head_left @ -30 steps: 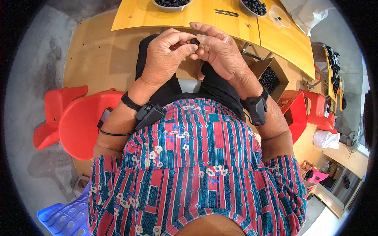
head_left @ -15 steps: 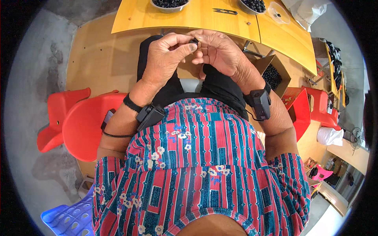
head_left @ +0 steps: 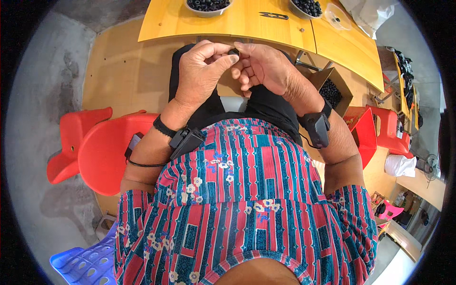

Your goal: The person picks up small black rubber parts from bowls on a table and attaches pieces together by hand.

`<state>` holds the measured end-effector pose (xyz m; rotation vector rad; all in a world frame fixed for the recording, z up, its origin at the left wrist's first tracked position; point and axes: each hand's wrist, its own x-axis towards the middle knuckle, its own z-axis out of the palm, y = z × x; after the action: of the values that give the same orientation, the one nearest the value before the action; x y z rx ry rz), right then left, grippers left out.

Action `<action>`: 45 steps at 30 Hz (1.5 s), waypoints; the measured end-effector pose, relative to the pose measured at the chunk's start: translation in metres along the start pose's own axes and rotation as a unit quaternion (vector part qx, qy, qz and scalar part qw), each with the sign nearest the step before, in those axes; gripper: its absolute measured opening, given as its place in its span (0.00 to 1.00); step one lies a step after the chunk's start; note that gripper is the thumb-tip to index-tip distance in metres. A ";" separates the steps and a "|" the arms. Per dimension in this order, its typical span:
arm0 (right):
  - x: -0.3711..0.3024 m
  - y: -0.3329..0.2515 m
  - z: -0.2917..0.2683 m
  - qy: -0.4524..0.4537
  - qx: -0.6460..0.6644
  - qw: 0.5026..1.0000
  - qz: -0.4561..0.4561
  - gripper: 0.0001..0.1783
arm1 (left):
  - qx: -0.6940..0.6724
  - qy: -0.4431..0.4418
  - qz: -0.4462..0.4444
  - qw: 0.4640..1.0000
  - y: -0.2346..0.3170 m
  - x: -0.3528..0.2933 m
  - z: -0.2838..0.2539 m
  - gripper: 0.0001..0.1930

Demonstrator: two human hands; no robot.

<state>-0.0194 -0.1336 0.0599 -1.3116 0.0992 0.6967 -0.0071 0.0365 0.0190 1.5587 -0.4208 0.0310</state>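
Note:
Above my lap, near the table's front edge, a small black round part (head_left: 233, 52) sits between my two hands. My left hand (head_left: 202, 69) pinches it between thumb and forefinger. My right hand (head_left: 266, 66) has its thumb and forefinger closed at the part's other side, with the remaining fingers curled loosely below. What exactly the part is, the fingers hide. On the yellow table (head_left: 199, 28) ahead stand a bowl of black ring-like parts (head_left: 208, 5) and a second bowl of small black parts (head_left: 306, 7). Black thread snips (head_left: 274, 15) lie between the bowls.
A clear lid (head_left: 337, 18) and a white plastic bag (head_left: 370, 16) are at the table's right. A cardboard box of black parts (head_left: 331, 92) stands on the floor to my right. Red chairs (head_left: 107, 154) are at my left, a red container (head_left: 365, 137) at my right.
Both hands have shifted slightly down and right in the picture, along with the whole scene. My right hand's lower fingers have curled a little differently; the black part stays pinched.

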 end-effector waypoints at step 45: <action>0.012 0.009 -0.002 0.173 -0.130 0.929 -0.302 0.08 | -0.028 0.014 -0.036 0.999 0.000 0.003 0.001 0.08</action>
<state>-0.0137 -0.1297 0.0462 -1.6040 -0.1162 -0.0558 -0.0044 0.0348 0.0198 1.5155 -0.3415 -0.0148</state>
